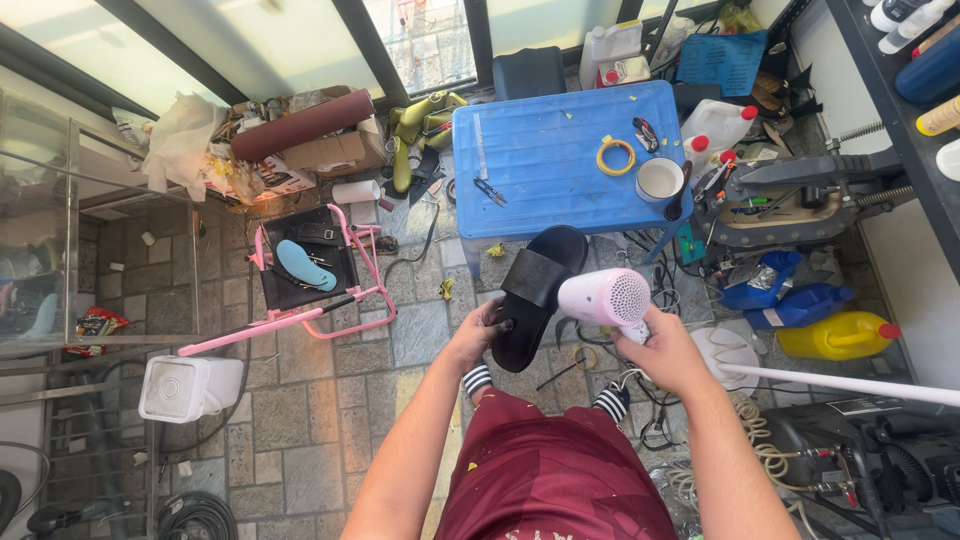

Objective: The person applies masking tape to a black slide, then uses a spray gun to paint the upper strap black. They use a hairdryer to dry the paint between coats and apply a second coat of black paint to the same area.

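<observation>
My left hand (474, 335) grips the heel end of a black slide sandal (535, 293), which points up and away from me. In my right hand (668, 352) is the handle of a pink hair dryer (603, 297). The dryer's body lies crosswise, right beside the sandal's strap, its mesh end facing right. Both hands hover above my lap and my maroon shorts (555, 475).
A blue plastic table (560, 160) ahead carries a roll of yellow tape (615, 155), a white cup (658, 179) and scissors (490, 191). A pink folding stool (310, 270) with a blue insole stands left. Jugs, cables and a machine crowd the right.
</observation>
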